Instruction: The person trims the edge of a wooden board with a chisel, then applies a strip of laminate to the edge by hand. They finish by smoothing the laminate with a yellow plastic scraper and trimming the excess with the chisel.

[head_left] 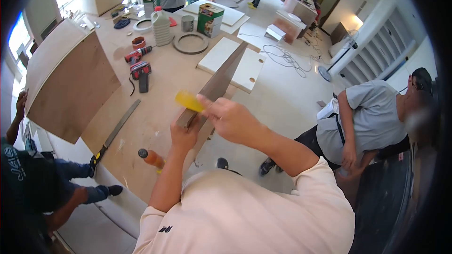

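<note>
The right hand (228,115) was closed round a yellow tool (187,100), its flat part blurred and held over the near end of the board (221,76); whether it touched the wood could not be told. The left hand (183,134) gripped that same end from below and was the nearer to it, with the right hand just beyond, on the board's right side. The board's long axis ran away from the body and slanted to the right, so most of its length lay ahead of both hands. It looked long, narrow and straight, greyish brown, with a broad, smooth-looking face and a paler near end. Whether it rested on the tabletop (160,84) or was held clear could not be told. Nearer the body and left of the board stood an orange bottle (153,159) with a dark cap; farther left lay a saw (117,129), its handle black and yellow. Two red drills (136,54) (140,71) lay left of the board's middle. Past them, a metal ring (190,43), a white jug (161,29) and a green tin (210,20) were left of its far end, and white panels (249,69) extended beside and behind that end.
</note>
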